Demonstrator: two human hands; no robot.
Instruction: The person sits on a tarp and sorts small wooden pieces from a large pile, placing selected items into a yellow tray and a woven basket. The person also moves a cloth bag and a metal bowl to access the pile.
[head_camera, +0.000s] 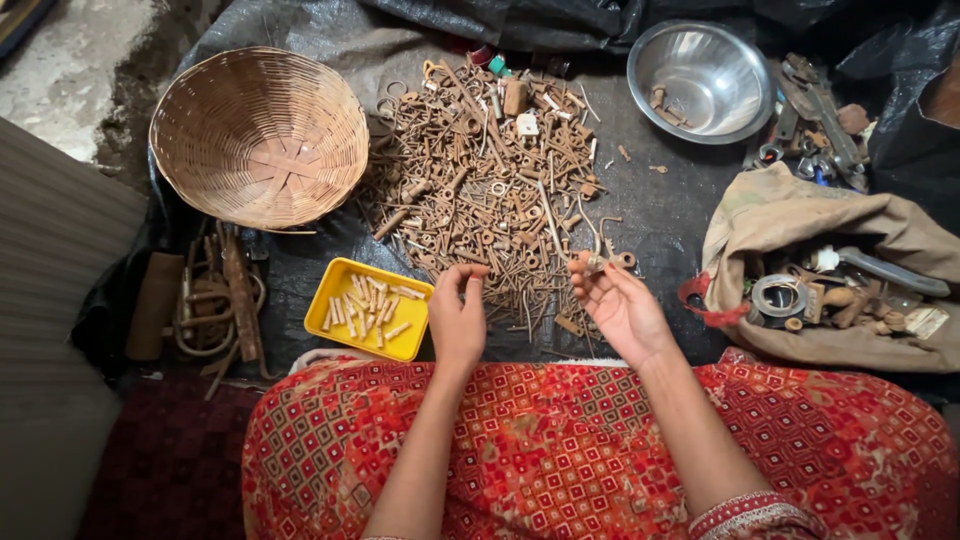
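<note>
Black plastic sheet (660, 215), rusty hardware pile (480, 190), concrete floor (70, 70)

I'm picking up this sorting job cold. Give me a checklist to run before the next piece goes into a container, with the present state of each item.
1. Right hand has a piece: ok, a small rusty piece is pinched at its fingertips.
2. Left hand free: cannot tell, its fingers curl over the pile's edge.
3. Yellow tray has room: ok, pale pieces lie in it with bare floor showing.
4. Wicker basket ready: ok, upright and empty.
5. Steel bowl ready: ok, only a few pieces inside.
6. Rusty pile within reach: ok, just ahead of both hands.
</note>
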